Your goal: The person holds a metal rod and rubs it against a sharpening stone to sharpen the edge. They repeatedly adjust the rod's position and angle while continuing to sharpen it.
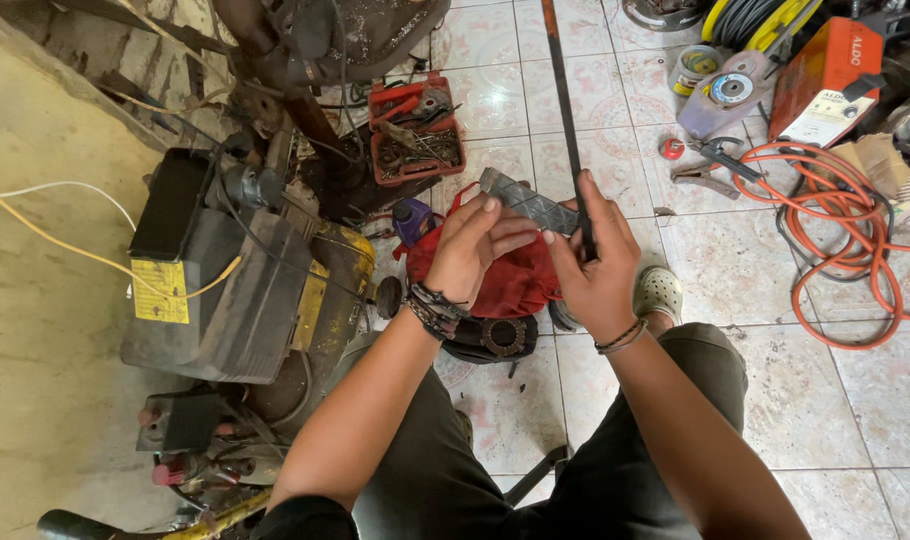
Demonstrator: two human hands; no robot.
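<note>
Two hands: left hand (pixel 472 250) pinches a grey metal strip (pixel 528 204); right hand (pixel 597 268) grips a dark rod (pixel 567 110); yellow rectangular label (pixel 160 291) on the machine (pixel 225 290) at left.

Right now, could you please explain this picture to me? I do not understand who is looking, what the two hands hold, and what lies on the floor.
The camera sits on a person's head and looks down at their own hands. The left hand and right hand hold a flat grey metal piece together; the right also grips a long dark rod. Below, on the tiled floor: a red bag, a red tray of screws, an orange hose, and a yellow-black machine.
</note>
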